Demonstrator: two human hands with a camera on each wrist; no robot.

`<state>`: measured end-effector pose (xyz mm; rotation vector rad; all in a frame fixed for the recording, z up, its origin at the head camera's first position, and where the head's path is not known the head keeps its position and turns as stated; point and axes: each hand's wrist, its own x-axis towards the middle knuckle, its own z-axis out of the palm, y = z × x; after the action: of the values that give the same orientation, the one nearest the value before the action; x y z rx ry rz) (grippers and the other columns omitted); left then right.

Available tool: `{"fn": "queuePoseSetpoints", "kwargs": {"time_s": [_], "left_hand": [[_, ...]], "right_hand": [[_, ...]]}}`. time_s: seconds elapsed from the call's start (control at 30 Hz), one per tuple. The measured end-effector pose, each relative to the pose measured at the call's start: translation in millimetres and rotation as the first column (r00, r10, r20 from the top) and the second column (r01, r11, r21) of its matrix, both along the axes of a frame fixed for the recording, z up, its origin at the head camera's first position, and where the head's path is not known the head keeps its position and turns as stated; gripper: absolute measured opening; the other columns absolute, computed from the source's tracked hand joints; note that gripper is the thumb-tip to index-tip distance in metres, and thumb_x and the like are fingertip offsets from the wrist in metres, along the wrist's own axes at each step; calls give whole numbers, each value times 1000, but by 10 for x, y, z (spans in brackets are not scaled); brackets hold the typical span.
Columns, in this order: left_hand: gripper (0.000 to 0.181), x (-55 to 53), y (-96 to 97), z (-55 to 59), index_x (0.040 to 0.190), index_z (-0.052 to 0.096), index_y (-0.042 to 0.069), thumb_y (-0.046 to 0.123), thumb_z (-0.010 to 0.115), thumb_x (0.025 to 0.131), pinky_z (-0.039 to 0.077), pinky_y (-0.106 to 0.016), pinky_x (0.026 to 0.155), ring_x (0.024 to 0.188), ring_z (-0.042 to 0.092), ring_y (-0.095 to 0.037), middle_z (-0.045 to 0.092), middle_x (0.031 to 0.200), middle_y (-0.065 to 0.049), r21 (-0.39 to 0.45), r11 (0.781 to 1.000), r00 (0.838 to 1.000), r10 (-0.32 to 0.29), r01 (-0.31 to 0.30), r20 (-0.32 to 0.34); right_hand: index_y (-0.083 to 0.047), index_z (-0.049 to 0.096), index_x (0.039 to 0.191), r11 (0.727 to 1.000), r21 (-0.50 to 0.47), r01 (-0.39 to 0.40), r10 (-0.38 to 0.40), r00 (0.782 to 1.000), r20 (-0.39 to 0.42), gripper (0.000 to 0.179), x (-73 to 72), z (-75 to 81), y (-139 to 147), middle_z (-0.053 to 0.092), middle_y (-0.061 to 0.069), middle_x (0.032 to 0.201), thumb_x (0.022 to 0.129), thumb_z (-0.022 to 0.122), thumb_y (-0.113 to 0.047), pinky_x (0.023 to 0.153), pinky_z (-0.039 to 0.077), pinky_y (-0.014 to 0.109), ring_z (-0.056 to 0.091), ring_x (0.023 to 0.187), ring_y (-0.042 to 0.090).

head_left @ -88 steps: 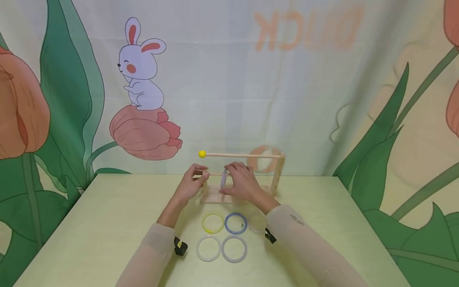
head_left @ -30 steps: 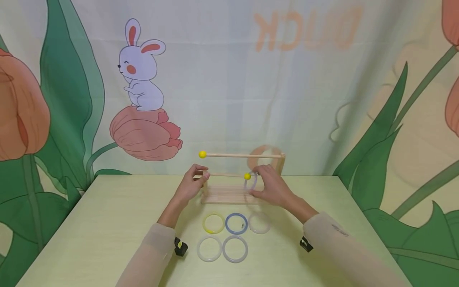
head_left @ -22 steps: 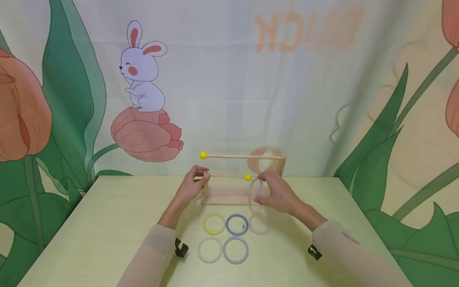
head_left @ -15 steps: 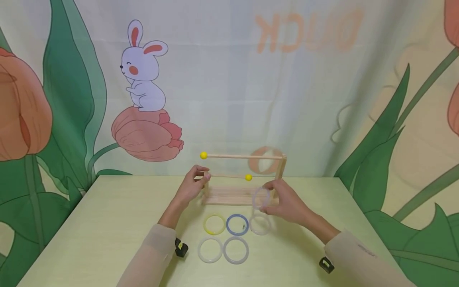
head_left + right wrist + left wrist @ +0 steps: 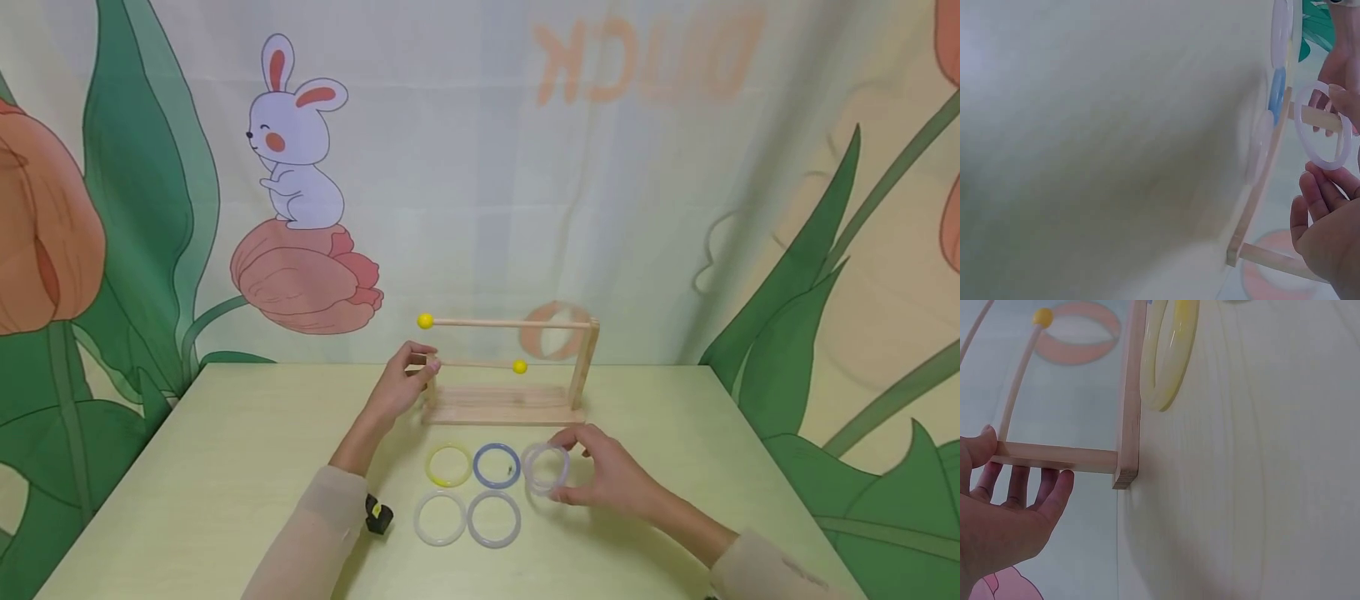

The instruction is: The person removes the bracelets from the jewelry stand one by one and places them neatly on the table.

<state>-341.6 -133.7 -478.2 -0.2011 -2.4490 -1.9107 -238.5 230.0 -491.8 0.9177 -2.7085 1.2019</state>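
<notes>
My left hand (image 5: 397, 387) grips the short left post of a wooden rack (image 5: 510, 415), its thumb at the post's top in the left wrist view. The lower rod (image 5: 476, 364) ends in a yellow ball and bears no ring. My right hand (image 5: 611, 475) pinches a pale translucent ring (image 5: 1299, 128) between thumb and fingers. In the head view that ring overlaps another pale ring (image 5: 525, 473) on the table; the right wrist view shows the two apart. Beside it lie a blue ring (image 5: 497, 486) and a yellow ring (image 5: 448, 485).
Two whitish rings, one left (image 5: 417, 521) and one right (image 5: 517, 521), lie nearer the front of the table (image 5: 247, 483). The rack's upper rod (image 5: 502, 323), also tipped with a yellow ball, runs left from the tall right post (image 5: 583, 367). A printed curtain (image 5: 450, 167) hangs behind.
My right hand has drawn the pale ring rightwards off the lower rod's balled end, then brought it down and forward over the pale ring on the table. The left hand stays on the post.
</notes>
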Motion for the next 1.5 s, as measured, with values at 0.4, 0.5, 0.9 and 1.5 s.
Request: {"fn": "queuePoseSetpoints", "kwargs": {"time_s": [0.4, 0.5, 0.9, 1.5], "left_hand": [[40, 38, -6, -6, 141, 55, 8, 28, 64, 109, 50, -55, 110, 131, 60, -41, 58, 137, -21, -2, 1000, 1000, -8, 8, 2], [41, 50, -1, 5, 143, 54, 6, 28, 63, 109, 50, -56, 109, 130, 61, -42, 57, 139, -21, -3, 1000, 1000, -6, 6, -1], [36, 24, -20, -5, 140, 56, 10, 26, 63, 109, 53, -52, 107, 127, 63, -38, 59, 135, -18, -22, 1000, 1000, -3, 3, 5], [38, -23, -76, -68, 141, 58, 11, 30, 64, 109, 50, -55, 108, 130, 60, -42, 60, 139, -17, -85, 996, 1000, -17, 15, -25]], "right_hand": [[-13, 67, 124, 999, 29, -37, 37, 999, 28, 61, 233, -213, 75, 69, 1, 117, 77, 96, -41, 88, 51, 38, 59, 106, 17], [-14, 68, 124, 999, 43, -33, 32, 999, 21, 61, 249, -262, 107, 68, -1, 114, 77, 96, -41, 87, 51, 36, 59, 105, 19], [-16, 70, 125, 993, 114, -21, 15, 998, 55, 61, 264, -367, 168, 64, -8, 113, 77, 95, -43, 93, 50, 33, 56, 105, 18], [-18, 69, 122, 979, 196, -52, 43, 998, 51, 58, 260, -399, 68, 58, -11, 117, 78, 94, -46, 99, 50, 32, 52, 110, 13]]}}
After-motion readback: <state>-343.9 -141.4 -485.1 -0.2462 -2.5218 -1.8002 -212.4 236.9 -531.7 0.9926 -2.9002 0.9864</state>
